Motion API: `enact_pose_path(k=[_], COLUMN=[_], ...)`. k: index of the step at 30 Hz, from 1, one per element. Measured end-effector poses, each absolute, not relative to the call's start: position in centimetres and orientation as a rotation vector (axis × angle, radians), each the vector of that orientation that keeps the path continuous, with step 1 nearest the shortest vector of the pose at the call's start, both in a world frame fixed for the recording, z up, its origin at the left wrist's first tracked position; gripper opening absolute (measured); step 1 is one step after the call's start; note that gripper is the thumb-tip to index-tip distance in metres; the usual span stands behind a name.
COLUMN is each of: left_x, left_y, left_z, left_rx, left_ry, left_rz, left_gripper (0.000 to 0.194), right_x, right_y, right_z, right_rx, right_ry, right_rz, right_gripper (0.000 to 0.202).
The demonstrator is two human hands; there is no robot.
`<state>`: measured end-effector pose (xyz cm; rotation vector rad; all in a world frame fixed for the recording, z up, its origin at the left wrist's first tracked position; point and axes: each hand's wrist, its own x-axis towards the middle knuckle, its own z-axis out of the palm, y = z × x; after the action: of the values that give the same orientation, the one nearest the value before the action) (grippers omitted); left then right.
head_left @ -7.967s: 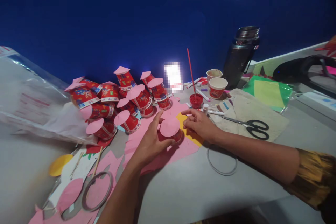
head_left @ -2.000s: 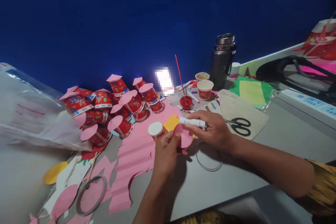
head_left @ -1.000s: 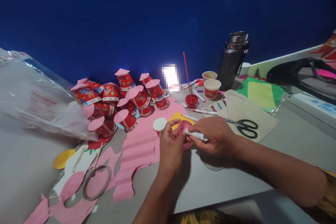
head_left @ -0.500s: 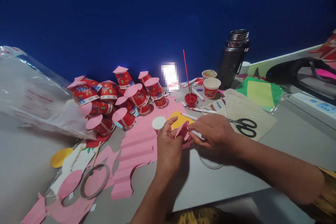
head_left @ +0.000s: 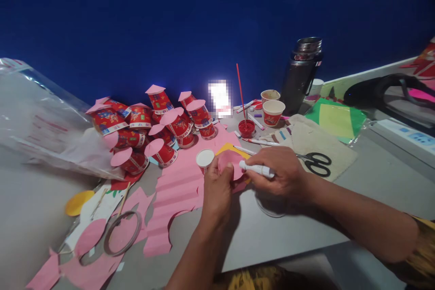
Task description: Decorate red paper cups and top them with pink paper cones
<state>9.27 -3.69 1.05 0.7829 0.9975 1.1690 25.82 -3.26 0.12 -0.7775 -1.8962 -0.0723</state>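
Note:
My left hand (head_left: 218,186) pinches a round pink paper piece (head_left: 226,163), thumb on top. In my right hand (head_left: 280,173) is a white tube (head_left: 257,169) shaped like a thick pen or a small glue tube. Its tip meets the right edge of the pink paper; whether anything comes out of it is too small to see. A paper cup (head_left: 205,158) with its white round face up stands just left of the paper. Yellow paper (head_left: 228,148) lies behind my hands, partly covered. By my right wrist rest black-handled scissors (head_left: 317,164) on a beige cloth.
Several red paper cups with pink paper tops (head_left: 180,127) crowd the back left. A tape roll (head_left: 122,233) and pink scraps lie front left. At the back stand a small red pot (head_left: 246,128) with a stick, white-rimmed cups (head_left: 273,113) and a dark flask (head_left: 303,77).
The pink paper, folded up in my left fingers before, now lies flatter and shows its round face. My right hand has turned the white tube so that more of it shows.

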Motion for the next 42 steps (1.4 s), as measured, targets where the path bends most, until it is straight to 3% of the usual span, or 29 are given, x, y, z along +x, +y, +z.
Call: enact_pose_path(k=[4, 9, 12, 16, 19, 27, 34, 37, 42], left_x=[9.5, 9.5, 9.5, 9.3, 9.2, 9.6, 10.4, 10.5, 9.8], left_y=[-3.7, -3.8, -3.7, -3.6, -3.6, -4.1, -4.6, -4.5, -4.3], left_z=[1.1, 0.7, 0.5, 0.7, 0.9, 0.8, -0.6, -0.9, -0.2], left_rx=[0.782, 0.782, 0.774, 0.746, 0.608, 0.54, 0.63, 0.617, 0.695], left_ry=[1.042, 1.109, 1.063, 1.029, 1.021, 0.936, 0.83, 0.884, 1.009], left_rz=[1.176, 1.182, 1.225, 1.271, 1.26, 1.295, 1.264, 1.285, 1.327], left_gripper=[0.039, 0.055, 0.054, 0.032, 0.024, 0.027, 0.044, 0.039, 0.038], right_x=[25.2, 25.1, 25.3, 25.8, 25.9, 25.1, 24.9, 24.9, 25.5], right_y=[-3.5, -3.4, -3.2, -3.0, -3.1, -3.6, -3.7, -3.6, -3.5], right_z=[-0.5, -0.7, -0.6, 0.1, 0.6, -0.6, -0.9, -0.9, 0.3], right_rx=[-0.775, -0.868, -0.903, -0.841, -0.845, -0.788, -0.872, -0.935, -0.96], right_ry=[-2.091, -2.182, -2.098, -1.878, -1.806, -1.938, -2.152, -2.095, -1.882], right_rz=[-0.072, -0.224, -0.291, -0.087, 0.114, 0.113, -0.054, -0.113, 0.216], right_gripper=[0.006, 0.013, 0.011, 0.004, 0.01, 0.006, 0.011, 0.011, 0.008])
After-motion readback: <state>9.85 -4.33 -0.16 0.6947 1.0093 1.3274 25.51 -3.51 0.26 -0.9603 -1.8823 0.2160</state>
